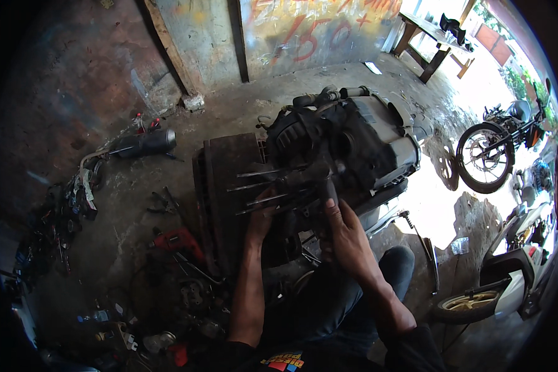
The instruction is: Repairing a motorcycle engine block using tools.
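Observation:
A dark motorcycle engine (291, 139) lies in front of me, with several long metal studs (254, 188) sticking out toward the left. My right hand (347, 232) is closed round the dark handle of a hammer-like tool (330, 186), thumb laid along it. The tool's head overlaps the engine in the picture, and whether they touch is unclear. Just below the studs is my left hand (260, 223); its fingers reach into shadow beside the engine and are mostly hidden. A dark slatted crate (220, 161) stands under and left of the engine.
Left of the crate lie a red power drill (178, 243), pliers (164, 203) and scattered parts. An exhaust muffler (144, 144) rests farther left on the concrete floor (130, 214). Motorcycles stand to the right, one showing its front wheel (485, 157). A wooden bench (431, 34) stands far right.

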Tool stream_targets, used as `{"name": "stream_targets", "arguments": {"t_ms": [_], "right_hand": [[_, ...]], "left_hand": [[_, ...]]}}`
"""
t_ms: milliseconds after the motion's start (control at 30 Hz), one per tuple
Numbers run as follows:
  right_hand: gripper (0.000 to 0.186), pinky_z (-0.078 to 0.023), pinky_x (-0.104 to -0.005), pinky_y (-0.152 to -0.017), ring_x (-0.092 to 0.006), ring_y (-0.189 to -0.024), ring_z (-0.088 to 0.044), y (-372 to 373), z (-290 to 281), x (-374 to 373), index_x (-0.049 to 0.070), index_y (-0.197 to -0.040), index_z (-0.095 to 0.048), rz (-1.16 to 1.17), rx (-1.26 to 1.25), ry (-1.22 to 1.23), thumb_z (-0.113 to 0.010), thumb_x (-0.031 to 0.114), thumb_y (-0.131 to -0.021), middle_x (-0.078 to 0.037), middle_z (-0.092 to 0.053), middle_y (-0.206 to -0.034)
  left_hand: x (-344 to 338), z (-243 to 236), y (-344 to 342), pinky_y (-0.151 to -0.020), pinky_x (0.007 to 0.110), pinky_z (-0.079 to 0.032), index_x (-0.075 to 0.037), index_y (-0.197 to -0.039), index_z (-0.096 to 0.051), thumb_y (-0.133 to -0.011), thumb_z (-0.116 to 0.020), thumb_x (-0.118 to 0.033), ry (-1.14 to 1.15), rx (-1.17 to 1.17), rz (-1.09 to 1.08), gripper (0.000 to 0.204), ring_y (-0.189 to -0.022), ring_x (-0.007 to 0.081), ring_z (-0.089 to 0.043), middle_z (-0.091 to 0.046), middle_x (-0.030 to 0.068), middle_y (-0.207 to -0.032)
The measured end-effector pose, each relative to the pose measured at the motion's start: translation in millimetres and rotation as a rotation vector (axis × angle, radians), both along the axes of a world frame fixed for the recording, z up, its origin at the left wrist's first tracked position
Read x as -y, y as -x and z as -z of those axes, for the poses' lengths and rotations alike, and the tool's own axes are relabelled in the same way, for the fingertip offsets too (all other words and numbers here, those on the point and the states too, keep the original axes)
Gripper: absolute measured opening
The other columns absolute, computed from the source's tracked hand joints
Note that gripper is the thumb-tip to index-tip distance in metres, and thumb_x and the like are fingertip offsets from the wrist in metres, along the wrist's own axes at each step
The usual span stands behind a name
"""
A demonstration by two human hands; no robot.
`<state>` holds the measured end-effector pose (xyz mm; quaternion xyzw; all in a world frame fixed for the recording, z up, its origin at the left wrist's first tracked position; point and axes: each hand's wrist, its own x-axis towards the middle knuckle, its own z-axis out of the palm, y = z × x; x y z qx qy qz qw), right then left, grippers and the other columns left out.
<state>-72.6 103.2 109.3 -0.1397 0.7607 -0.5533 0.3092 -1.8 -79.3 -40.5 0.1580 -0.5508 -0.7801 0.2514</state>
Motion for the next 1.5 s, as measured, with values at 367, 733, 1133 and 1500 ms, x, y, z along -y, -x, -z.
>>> {"name": "stream_targets", "arguments": {"t_ms": [367,733,1133,1500], "right_hand": [[0.052,-0.055,-0.0387,-0.065,-0.0271,-0.081,-0.071,-51.4,-57.8,-35.1,0.002,-0.141,-0.047,-0.666,-0.807,0.169,-0.065,0.019,-0.096,-0.016,-0.069,-0.102],[0.045,-0.057,-0.0482,-0.069,-0.043,-0.082,-0.069,-101.4,24.3,15.6,0.0,-0.128,-0.056,-0.665,-0.755,-0.165,-0.069,0.021,-0.09,-0.02,-0.068,-0.105],[0.052,-0.056,-0.048,-0.069,-0.0414,-0.084,-0.067,-91.3,47.1,12.5,0.0,-0.137,-0.052,-0.45,-0.844,-0.293,-0.067,0.022,-0.092,-0.023,-0.065,-0.11],[0.054,-0.056,-0.0461,-0.058,-0.0377,-0.077,-0.068,-97.8,72.3,18.4,0.008,-0.138,-0.053,-0.282,-0.841,-0.306,-0.069,0.02,-0.088,-0.014,-0.063,-0.105]], "left_hand": [[-16.9,-9.4,-5.2,-0.1,0.029,-0.046,-0.003,-0.127,-0.063,-0.101,-0.054,-0.016,-0.132,-0.223,-0.066,0.031,-0.111,0.0133,-0.06,-0.067,0.0033,-0.12],[-7.5,59.6,-7.2,-0.109,0.038,-0.043,-0.004,-0.14,-0.052,-0.102,-0.049,-0.021,-0.383,-0.776,0.044,0.041,-0.127,0.0219,-0.054,-0.06,0.012,-0.134],[63.1,-41.2,-86.0,-0.121,0.042,-0.03,0.0,-0.145,-0.046,-0.109,-0.03,-0.044,-0.231,-0.337,-0.234,0.059,-0.142,0.0281,-0.042,-0.049,0.0161,-0.148],[85.9,-135.9,-11.8,-0.117,0.039,-0.034,-0.006,-0.143,-0.052,-0.108,-0.041,-0.029,0.612,-0.139,0.329,0.043,-0.141,0.0248,-0.044,-0.051,0.011,-0.149]]}}
